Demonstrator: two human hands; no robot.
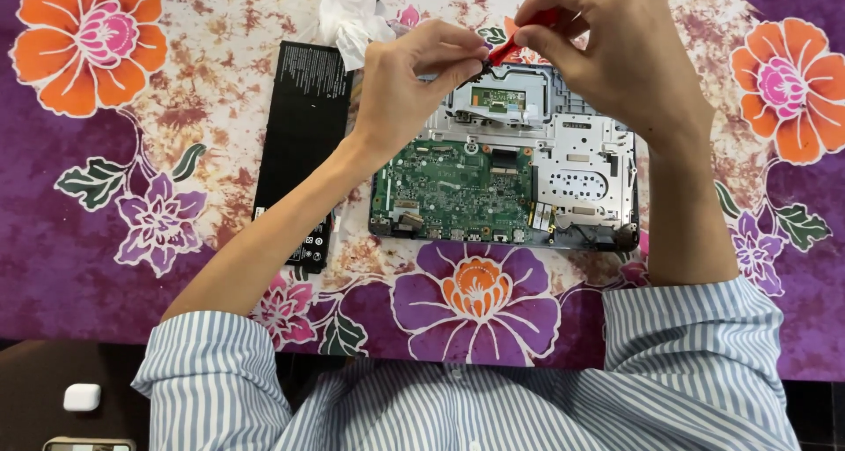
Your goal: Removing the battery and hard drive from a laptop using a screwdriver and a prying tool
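An opened laptop base (581, 183) lies on the flowered cloth, its green circuit board (458, 187) and silver metal plates exposed. Above its far edge my right hand (616, 55) grips a red-handled tool (519, 42), likely a small screwdriver. My left hand (414, 77) pinches the dark tip end of that tool between thumb and fingers. What sits at the tip is too small to tell. Both hands hover above the laptop and do not touch it.
A flat black battery pack (299, 143) lies left of the laptop, under my left forearm. A crumpled white tissue (352, 24) sits at its far end. The purple and orange flowered tablecloth (106, 240) covers the table. A small white case (81, 396) rests at lower left.
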